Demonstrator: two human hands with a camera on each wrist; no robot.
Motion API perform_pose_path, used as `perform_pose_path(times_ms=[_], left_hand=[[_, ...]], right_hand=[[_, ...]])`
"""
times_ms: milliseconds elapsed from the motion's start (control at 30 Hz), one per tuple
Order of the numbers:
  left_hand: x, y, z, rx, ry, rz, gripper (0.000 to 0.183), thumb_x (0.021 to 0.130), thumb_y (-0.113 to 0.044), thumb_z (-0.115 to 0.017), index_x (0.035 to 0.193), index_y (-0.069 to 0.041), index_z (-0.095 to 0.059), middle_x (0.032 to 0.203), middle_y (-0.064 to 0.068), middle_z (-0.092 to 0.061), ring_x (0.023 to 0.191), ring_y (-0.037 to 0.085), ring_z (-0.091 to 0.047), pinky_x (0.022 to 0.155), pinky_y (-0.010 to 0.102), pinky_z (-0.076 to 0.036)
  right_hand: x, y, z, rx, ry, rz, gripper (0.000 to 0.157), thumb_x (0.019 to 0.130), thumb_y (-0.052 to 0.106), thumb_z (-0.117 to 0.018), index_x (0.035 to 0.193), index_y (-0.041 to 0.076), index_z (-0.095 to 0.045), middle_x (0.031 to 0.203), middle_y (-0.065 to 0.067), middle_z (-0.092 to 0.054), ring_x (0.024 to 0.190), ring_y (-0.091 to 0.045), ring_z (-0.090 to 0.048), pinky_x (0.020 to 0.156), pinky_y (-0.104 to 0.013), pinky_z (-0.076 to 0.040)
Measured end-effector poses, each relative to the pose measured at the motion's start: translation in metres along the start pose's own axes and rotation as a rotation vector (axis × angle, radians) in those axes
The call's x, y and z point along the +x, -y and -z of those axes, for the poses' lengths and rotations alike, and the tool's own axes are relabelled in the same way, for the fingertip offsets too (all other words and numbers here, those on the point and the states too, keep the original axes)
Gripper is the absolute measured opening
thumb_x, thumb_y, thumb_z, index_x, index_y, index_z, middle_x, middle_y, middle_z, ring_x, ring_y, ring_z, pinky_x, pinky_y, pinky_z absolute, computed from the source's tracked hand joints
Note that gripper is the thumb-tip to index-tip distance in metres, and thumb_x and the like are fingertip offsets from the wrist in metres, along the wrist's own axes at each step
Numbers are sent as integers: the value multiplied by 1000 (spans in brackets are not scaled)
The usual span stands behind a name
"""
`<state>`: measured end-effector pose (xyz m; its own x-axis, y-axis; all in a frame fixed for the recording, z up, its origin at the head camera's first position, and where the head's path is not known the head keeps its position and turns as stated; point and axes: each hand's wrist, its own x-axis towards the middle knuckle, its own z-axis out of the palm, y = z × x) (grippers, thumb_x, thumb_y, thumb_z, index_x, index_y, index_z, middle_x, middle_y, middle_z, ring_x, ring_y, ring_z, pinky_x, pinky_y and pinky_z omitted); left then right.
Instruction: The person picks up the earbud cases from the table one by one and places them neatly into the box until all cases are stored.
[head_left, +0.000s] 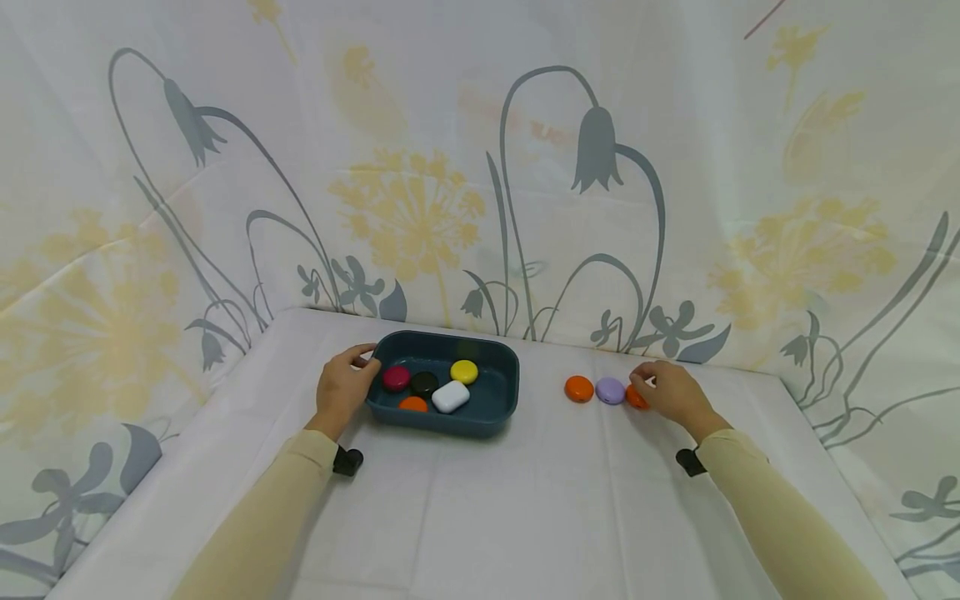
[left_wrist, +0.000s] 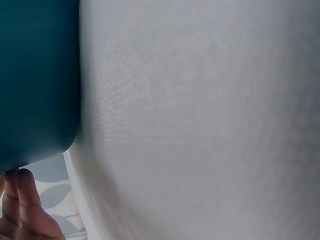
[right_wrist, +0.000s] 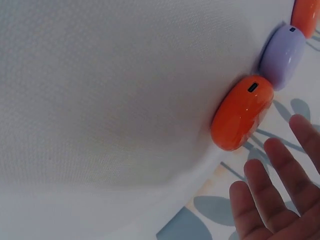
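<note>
My left hand is at the left end of a dark teal rectangular bin, fingertips at its end wall. Close up in the left wrist view, straight fingers meet the outer wall of the bin. Over on the right, my right hand reaches to a glossy orange rounded case with a small port slot. Its fingers are extended and spread beside that case. A lilac case and another orange case continue the row leftward.
Inside the bin lie a dark red case, a black one, a yellow one, a white one and an orange one. A flower-printed curtain borders the white table behind.
</note>
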<state>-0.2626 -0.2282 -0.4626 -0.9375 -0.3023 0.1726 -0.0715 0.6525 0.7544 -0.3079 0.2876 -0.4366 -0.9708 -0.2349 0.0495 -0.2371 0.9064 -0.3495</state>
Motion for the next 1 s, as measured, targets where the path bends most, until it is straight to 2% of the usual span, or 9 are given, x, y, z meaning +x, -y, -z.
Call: perform_pose_path(times_ms=[333,500,733,1000], left_hand=[[0,0,0,11,-9,-2,37,90,-31,-57,125,-20,-65,100,11,-68,78,24,-57,60,28,-42],[-1,-1,1,8,-1,-5,38,90,-31,-57,125,-19,-65,101,12,-68,80,24,-57,62,27,-41],[-2,-3,1,5,2,-2,37,90,-30,-57,125,-19,-65,102,12,-68,80,25,-57,62,27,-41],[-1,-2,1,2,5,4,38,89,-30,-57,125,-20,-65,102,11,-69,79,24,-57,61,27,-42]], right_hand=[[1,5,1,5,-64,49,25,93,22,-55,102,6,-73,100,-13,-68,94,-33,-60,80,-49,-49],[2,11,1,16,-45,39,26,94,23,-55,105,6,-72,104,-13,-68,98,-34,-60,81,-48,-51],[4,23,3,30,-23,30,26,94,25,-56,104,8,-73,99,-10,-69,93,-29,-60,77,-43,-52],[4,39,2,17,-56,86,24,93,24,-58,103,8,-73,99,-9,-71,93,-29,-63,80,-46,-52]])
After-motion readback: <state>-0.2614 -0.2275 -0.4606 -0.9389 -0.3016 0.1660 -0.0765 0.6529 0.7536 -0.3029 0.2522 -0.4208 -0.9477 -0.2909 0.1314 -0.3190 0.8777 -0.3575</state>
